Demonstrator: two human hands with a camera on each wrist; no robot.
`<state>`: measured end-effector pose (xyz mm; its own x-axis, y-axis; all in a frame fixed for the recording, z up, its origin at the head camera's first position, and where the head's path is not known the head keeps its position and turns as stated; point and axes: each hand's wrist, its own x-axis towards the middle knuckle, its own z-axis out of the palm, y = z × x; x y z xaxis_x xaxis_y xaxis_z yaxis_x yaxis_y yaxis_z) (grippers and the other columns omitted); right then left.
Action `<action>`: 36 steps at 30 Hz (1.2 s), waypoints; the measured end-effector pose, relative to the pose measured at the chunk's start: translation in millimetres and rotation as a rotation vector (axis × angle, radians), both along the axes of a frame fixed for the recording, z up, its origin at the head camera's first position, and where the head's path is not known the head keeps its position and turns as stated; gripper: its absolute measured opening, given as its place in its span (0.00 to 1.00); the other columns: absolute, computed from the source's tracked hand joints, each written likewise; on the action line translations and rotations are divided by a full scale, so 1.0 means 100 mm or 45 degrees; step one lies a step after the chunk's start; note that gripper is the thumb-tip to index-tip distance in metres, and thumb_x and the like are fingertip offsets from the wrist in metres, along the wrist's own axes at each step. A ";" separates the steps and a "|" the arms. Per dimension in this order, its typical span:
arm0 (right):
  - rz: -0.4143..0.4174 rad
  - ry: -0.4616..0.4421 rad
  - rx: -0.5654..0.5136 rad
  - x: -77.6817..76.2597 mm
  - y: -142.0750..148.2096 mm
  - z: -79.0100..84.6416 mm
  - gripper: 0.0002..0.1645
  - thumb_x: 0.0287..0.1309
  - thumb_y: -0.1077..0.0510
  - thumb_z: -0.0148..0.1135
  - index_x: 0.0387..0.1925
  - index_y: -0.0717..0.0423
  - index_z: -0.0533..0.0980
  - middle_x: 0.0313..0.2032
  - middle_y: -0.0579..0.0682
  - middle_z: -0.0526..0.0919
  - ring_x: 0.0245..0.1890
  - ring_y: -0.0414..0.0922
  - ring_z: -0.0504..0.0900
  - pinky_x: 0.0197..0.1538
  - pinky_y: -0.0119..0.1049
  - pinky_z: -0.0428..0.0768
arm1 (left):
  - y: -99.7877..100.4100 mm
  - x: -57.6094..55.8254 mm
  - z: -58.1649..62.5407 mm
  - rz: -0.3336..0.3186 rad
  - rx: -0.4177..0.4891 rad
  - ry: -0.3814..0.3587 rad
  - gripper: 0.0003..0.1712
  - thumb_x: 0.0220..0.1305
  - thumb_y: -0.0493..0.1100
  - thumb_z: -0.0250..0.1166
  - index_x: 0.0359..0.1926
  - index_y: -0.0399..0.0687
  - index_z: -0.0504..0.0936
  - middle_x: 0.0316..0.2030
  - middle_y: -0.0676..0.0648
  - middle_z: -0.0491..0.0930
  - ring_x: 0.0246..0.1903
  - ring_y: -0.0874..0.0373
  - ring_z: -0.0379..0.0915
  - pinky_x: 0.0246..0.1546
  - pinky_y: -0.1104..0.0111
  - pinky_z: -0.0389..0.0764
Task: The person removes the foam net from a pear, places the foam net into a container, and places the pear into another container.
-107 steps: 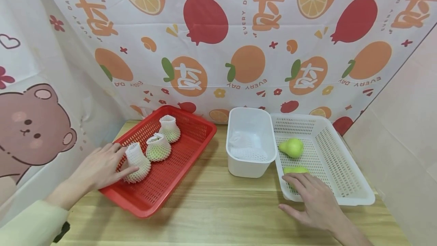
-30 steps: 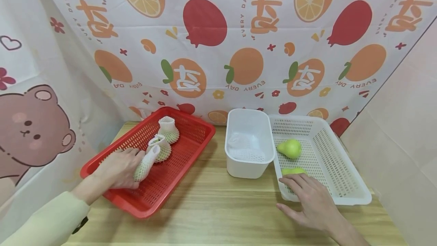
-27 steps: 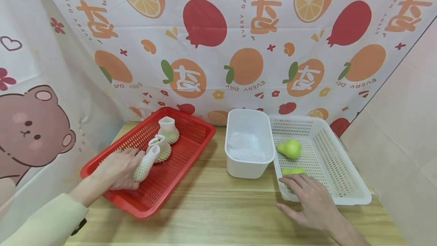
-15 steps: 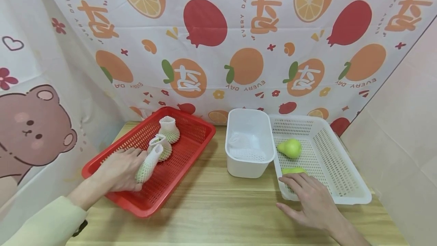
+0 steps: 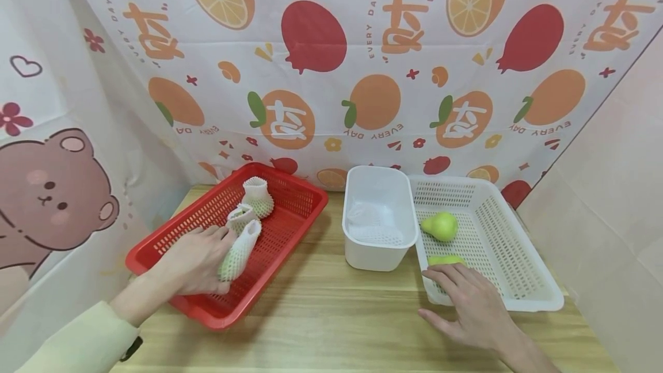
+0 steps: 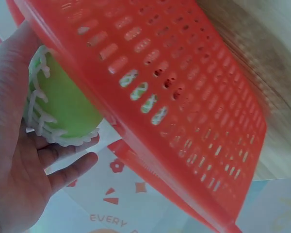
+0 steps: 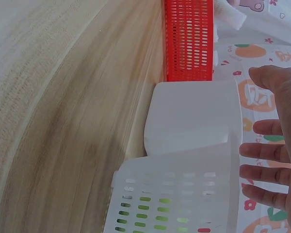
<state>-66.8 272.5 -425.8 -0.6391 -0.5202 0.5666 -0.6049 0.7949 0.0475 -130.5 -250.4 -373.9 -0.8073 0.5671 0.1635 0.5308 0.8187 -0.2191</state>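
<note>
My left hand grips a pear in a white foam net sleeve over the near part of the red basket, its sleeve neck tilted up to the right. In the left wrist view the green pear shows bare at its end, with thumb and fingers around it. Two more net-sleeved pears, one close by and one farther back, stand in the basket. My right hand hovers with spread, relaxed fingers at the white basket's near left corner, partly hiding a bare green pear.
Between the baskets stands a white plastic bin with loose white foam net sleeves inside. Another bare pear lies in the white basket. A fruit-print curtain hangs behind the wooden table.
My left hand, earlier beside the nearest sleeved pear standing upright, now holds it tilted and has shifted it slightly right and toward the basket's middle. The right hand stays nearly in place.
</note>
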 end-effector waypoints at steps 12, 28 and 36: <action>0.013 -0.001 -0.002 -0.02 -0.02 -0.02 0.41 0.48 0.27 0.74 0.55 0.49 0.84 0.51 0.44 0.88 0.49 0.44 0.86 0.44 0.43 0.87 | 0.19 0.06 0.08 0.013 0.029 0.082 0.48 0.33 0.67 0.80 0.50 0.42 0.77 0.44 0.42 0.83 0.42 0.45 0.83 0.43 0.50 0.87; 0.011 -0.006 -0.003 -0.01 -0.06 -0.01 0.39 0.46 0.28 0.76 0.54 0.47 0.84 0.51 0.43 0.88 0.49 0.43 0.86 0.44 0.42 0.87 | 0.46 0.19 0.16 0.020 0.057 0.129 0.51 0.33 0.69 0.80 0.54 0.42 0.77 0.43 0.44 0.82 0.44 0.49 0.79 0.40 0.56 0.85; -0.005 -0.046 0.000 0.01 -0.08 0.02 0.40 0.45 0.29 0.77 0.55 0.46 0.83 0.53 0.42 0.88 0.51 0.43 0.86 0.46 0.42 0.87 | 0.53 0.25 0.21 -0.004 0.119 0.180 0.51 0.32 0.68 0.81 0.53 0.41 0.77 0.44 0.43 0.82 0.46 0.46 0.80 0.43 0.55 0.86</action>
<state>-66.2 264.7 -423.3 -0.6612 -0.5176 0.5431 -0.6033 0.7971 0.0252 -105.5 -197.1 -353.4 -0.7706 0.5469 0.3273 0.5028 0.8372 -0.2151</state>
